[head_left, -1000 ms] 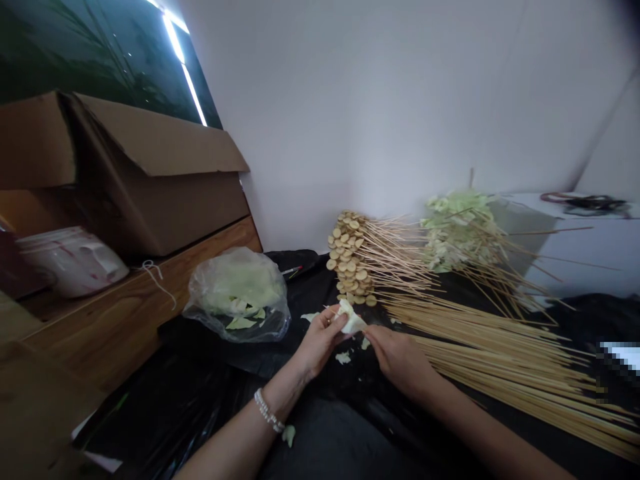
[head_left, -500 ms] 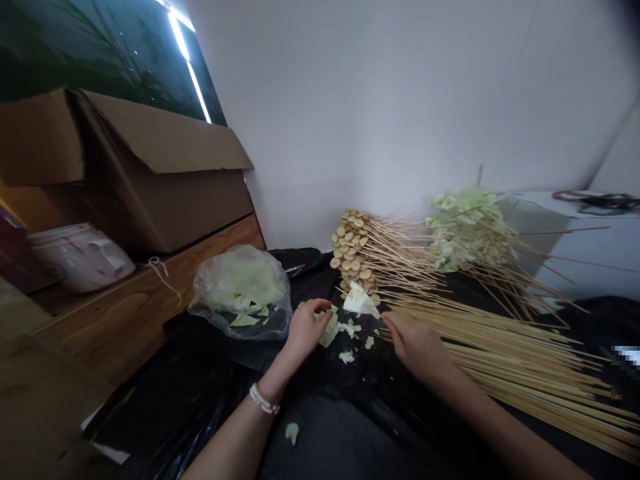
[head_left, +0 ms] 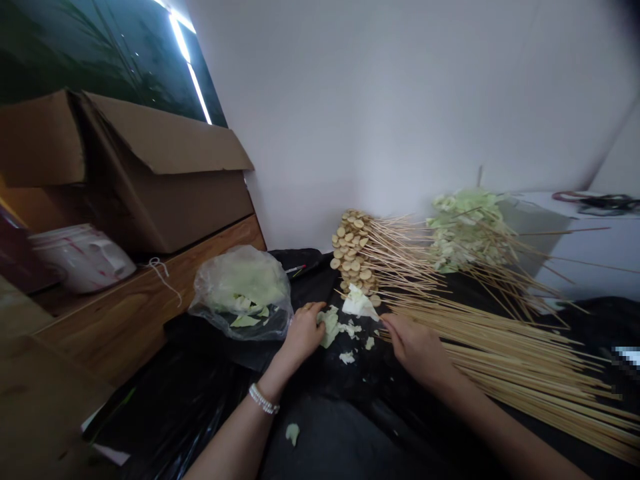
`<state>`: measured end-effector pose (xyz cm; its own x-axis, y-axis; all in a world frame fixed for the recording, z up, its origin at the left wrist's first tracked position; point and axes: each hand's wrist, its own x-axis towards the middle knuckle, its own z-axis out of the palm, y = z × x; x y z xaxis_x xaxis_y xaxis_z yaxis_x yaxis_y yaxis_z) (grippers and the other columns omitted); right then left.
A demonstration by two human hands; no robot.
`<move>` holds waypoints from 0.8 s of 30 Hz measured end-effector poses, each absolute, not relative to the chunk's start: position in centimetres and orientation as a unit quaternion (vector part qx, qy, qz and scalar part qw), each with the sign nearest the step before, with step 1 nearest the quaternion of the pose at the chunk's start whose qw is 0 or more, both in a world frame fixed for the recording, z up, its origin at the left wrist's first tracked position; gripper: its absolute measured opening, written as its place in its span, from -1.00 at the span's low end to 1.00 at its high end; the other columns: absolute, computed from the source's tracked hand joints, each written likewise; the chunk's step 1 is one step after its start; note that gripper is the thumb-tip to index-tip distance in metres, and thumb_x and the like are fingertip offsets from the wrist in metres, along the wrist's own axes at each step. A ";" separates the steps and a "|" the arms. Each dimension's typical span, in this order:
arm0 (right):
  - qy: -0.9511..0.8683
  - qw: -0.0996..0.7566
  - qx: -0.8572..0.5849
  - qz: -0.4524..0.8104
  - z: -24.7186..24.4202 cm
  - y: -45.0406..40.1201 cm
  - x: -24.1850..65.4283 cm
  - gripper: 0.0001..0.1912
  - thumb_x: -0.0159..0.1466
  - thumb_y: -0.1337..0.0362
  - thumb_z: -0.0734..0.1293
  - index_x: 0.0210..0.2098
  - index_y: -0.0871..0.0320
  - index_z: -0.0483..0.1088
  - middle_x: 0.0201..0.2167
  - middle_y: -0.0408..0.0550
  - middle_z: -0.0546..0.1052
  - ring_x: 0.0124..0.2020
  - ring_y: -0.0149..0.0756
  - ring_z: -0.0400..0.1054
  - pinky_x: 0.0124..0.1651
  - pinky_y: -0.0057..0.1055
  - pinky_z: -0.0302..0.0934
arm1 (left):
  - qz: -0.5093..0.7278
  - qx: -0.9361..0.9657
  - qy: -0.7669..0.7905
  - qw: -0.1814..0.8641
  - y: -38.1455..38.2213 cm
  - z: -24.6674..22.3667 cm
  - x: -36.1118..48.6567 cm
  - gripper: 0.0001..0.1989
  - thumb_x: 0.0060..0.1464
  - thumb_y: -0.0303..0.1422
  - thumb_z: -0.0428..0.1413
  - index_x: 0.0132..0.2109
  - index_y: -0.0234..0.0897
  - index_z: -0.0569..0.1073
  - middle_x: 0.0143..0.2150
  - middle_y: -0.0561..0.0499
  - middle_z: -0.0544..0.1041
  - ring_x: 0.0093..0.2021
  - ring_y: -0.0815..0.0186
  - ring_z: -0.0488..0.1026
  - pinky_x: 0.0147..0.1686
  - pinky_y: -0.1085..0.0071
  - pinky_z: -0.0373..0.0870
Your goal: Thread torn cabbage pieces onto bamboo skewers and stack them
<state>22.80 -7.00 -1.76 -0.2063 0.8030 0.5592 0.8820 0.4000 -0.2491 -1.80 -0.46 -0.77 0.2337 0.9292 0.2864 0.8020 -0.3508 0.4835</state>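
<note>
My right hand [head_left: 417, 347] pinches a bamboo skewer that carries a pale cabbage leaf [head_left: 359, 303]; the thin tip pokes out to the left of the leaf. Most of that skewer is hidden by the leaf and fingers. To the left, my left hand [head_left: 305, 328], with a beaded bracelet at the wrist, has thumb and fingers apart beside a torn cabbage piece [head_left: 329, 325] on the black plastic. Small scraps lie between the hands. A clear bag of cabbage leaves [head_left: 243, 290] sits left of my left hand. Many bare skewers [head_left: 520, 360] spread under and beyond my right hand.
Skewered potato slices [head_left: 353, 250] are stacked against the wall. Finished-looking cabbage skewers [head_left: 467, 223] pile up at the back right. A cardboard box [head_left: 195, 200] and a white jug [head_left: 83, 257] stand on the wooden ledge [head_left: 135, 310] at left. Black plastic [head_left: 335, 427] covers the work surface.
My left hand has shifted slightly left and down, away from the torn cabbage piece. The right hand and the leaf on its skewer have barely moved.
</note>
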 end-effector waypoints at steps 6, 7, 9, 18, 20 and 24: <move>-0.776 0.318 -0.540 -0.070 -1.8 -7.1 22.6 -0.64 0.39 0.29 0.05 -0.19 0.16 0.46 -0.29 0.01 0.57 -0.33 -0.27 0.45 -0.26 -0.40 0.21 | 0.233 0.778 0.577 0.092 -0.7 -0.7 -1.8 -0.51 -0.03 -0.47 0.09 0.11 -0.31 0.44 -0.05 -0.22 0.51 0.00 0.03 0.38 0.00 0.22 0.25; -0.777 0.320 -0.538 -0.071 -1.8 -7.1 22.6 -0.64 0.40 0.29 0.05 -0.19 0.16 0.46 -0.29 0.01 0.57 -0.33 -0.27 0.45 -0.26 -0.40 0.21 | 0.234 0.781 0.573 0.083 -0.7 -0.6 -1.8 -0.50 -0.04 -0.48 0.09 0.11 -0.30 0.44 -0.06 -0.21 0.51 -0.01 0.03 0.38 -0.01 0.23 0.26; -0.777 0.323 -0.536 -0.070 -1.8 -7.1 22.6 -0.65 0.40 0.29 0.05 -0.19 0.16 0.46 -0.29 0.01 0.57 -0.32 -0.27 0.45 -0.25 -0.39 0.22 | 0.256 0.781 0.564 0.081 -0.5 -0.5 -1.8 -0.50 -0.08 -0.51 0.10 0.08 -0.28 0.46 -0.11 -0.17 0.50 -0.06 0.07 0.40 -0.05 0.25 0.29; -0.783 0.333 -0.521 -0.069 -1.9 -7.0 22.7 -0.67 0.39 0.32 0.06 -0.19 0.16 0.46 -0.28 0.01 0.58 -0.28 -0.29 0.46 -0.21 -0.42 0.23 | 0.449 0.669 0.536 0.252 0.8 -0.5 -1.8 -0.71 -0.10 -0.47 0.15 -0.15 -0.27 0.53 -0.23 -0.05 0.55 -0.27 0.24 0.45 -0.23 0.36 0.36; -0.786 0.330 -0.518 -0.071 -2.0 -7.0 22.7 -0.67 0.39 0.32 0.06 -0.20 0.16 0.46 -0.27 0.01 0.58 -0.27 -0.29 0.46 -0.21 -0.43 0.23 | 0.490 0.623 0.521 0.317 0.9 -0.4 -1.7 -0.72 -0.13 -0.43 0.18 -0.17 -0.29 0.51 -0.29 -0.03 0.55 -0.31 0.25 0.45 -0.27 0.38 0.37; -0.789 0.321 -0.518 -0.078 -2.2 -7.0 22.6 -0.66 0.39 0.31 0.06 -0.20 0.16 0.46 -0.28 0.00 0.58 -0.30 -0.30 0.45 -0.24 -0.44 0.21 | 0.556 0.517 0.480 0.440 0.6 -0.1 -1.3 -0.69 -0.20 -0.36 0.26 -0.22 -0.30 0.47 -0.37 0.03 0.51 -0.38 0.32 0.43 -0.34 0.41 0.41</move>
<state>22.58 -6.96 -2.20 -0.2560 0.7677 0.5874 0.8678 0.4502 -0.2102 -1.34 0.56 -0.14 -0.0793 0.9850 0.1530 0.0062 -0.1530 0.9882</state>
